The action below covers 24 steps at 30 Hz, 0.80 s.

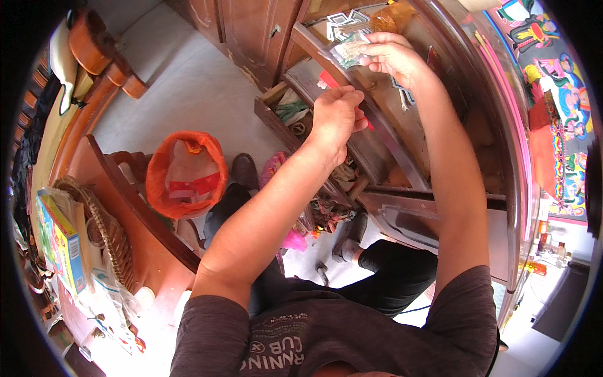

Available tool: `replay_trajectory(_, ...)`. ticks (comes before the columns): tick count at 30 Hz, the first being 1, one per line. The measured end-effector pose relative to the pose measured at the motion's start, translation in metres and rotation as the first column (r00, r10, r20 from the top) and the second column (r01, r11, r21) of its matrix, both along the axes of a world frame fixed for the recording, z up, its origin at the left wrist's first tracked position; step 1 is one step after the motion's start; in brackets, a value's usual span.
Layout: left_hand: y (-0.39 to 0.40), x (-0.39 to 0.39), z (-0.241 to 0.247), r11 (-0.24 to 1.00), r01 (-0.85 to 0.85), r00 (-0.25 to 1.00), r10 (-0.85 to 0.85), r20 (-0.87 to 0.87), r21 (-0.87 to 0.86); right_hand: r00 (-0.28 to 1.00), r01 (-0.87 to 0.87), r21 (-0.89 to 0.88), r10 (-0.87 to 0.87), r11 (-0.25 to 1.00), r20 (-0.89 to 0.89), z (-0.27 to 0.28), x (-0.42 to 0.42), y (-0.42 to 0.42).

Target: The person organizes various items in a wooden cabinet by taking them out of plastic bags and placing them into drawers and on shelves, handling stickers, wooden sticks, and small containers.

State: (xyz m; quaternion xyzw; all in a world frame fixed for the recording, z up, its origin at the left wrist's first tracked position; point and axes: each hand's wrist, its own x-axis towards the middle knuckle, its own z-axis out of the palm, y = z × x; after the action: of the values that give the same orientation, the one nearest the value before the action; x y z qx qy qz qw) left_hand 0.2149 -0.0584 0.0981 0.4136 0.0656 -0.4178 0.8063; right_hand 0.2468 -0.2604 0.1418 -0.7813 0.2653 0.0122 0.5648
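Note:
My right hand (393, 56) pinches a small clear plastic packet (351, 49) with pale contents I cannot make out. It is above the front rail of an open wooden cabinet compartment (386, 99). Inside, beyond the packet, lie several black-and-white patterned cards (337, 26) and an amber plastic bag (395, 19). Lower and to the left, my left hand (334, 113) is closed around a red paper-like piece (328, 79), mostly hidden by the fingers. Beneath that hand, a pulled-out drawer (278, 118) holds a green-and-white bundle (290, 107), a small ring-shaped roll (298, 128) and other clutter.
An orange-lined bin (155, 188) with red packets inside stands on the floor at left. Beside it, a wooden table (155, 235) carries a woven basket (115, 245) and a colourful box (61, 240). A pink bag (273, 165) sits below the drawer. Glass with pink strips (511, 122) borders the right.

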Motion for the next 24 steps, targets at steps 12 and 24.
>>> replay_trajectory(12,0.002,0.009,-0.002,0.998,-0.054,0.998,0.054,-0.024,0.015,0.996,-0.060,-0.266,0.039,0.962,-0.084,-0.021,0.019,0.017)
replay_trajectory(24,-0.001,0.000,-0.002,1.000,0.004,1.000,-0.004,0.002,0.030,0.950,-0.121,-0.717,0.291,0.686,0.118,-0.031,-0.010,0.038)
